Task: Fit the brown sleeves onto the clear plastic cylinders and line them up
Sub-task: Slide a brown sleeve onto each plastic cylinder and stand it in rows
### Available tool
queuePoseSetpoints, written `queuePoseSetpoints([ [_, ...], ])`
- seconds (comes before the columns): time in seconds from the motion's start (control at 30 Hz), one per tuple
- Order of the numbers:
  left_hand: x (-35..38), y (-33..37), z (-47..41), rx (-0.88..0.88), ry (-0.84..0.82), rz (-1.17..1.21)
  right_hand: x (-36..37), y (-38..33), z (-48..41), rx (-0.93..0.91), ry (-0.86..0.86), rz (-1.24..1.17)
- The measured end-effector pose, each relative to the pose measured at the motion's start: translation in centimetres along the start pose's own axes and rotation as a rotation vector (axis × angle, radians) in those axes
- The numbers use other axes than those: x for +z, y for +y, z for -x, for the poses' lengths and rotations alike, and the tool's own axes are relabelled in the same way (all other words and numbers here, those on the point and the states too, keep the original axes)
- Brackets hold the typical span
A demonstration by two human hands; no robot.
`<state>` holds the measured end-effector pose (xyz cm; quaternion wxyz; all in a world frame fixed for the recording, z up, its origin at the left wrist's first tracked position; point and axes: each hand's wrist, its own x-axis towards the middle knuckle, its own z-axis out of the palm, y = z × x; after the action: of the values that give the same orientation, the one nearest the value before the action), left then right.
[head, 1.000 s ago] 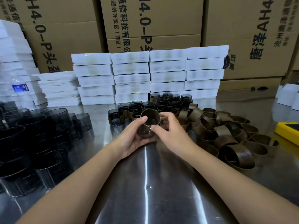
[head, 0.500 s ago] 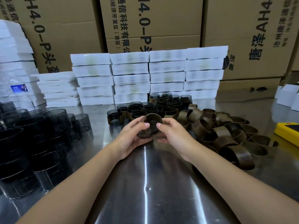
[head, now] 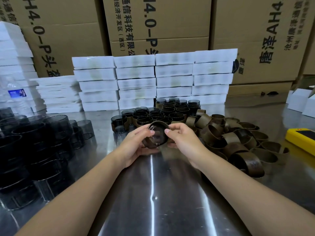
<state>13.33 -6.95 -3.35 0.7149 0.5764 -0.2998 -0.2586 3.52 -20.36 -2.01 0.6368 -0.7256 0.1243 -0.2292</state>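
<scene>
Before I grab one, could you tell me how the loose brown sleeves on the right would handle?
Probably light and bendy: the nearest brown sleeve is a thin open band. Lying on its curved side, it could roll on the shiny steel table. Its overlapping neighbours may shift too.

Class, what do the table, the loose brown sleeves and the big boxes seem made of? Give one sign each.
Table: likely polished steel, mirrored glare. Brown sleeves: matt sheet, perhaps card or leatherette; curled bands. Boxes: tan cardboard, flap seams.
</scene>
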Motion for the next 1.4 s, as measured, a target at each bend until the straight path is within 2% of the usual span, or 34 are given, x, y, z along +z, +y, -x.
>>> queuePoseSetpoints([
  [0.13,0.1,0.2,0.1,-0.085,-0.047,0.108,-0.2,-0.2,0.0,0.039,-0.030,-0.098],
  [0.53,0.2,0.6,0.4,-0.149,-0.161,0.156,0.0,-0.5,0.2,0.177,-0.108,0.042],
  [0.87,0.9,0.5,0.1,-0.142,-0.053,-0.010,0.2,-0.7,0.7,0.156,-0.182,0.006],
  [1.13,0.9,0.5,0.1,-0.182,-0.050,-0.036,0.1,-0.9,0.6,0.176,-0.203,-0.029],
  [1.4,1.1,0.5,0.2,-0.194,-0.078,-0.035,0.2,-0.3,0.4,0.171,-0.098,0.001],
])
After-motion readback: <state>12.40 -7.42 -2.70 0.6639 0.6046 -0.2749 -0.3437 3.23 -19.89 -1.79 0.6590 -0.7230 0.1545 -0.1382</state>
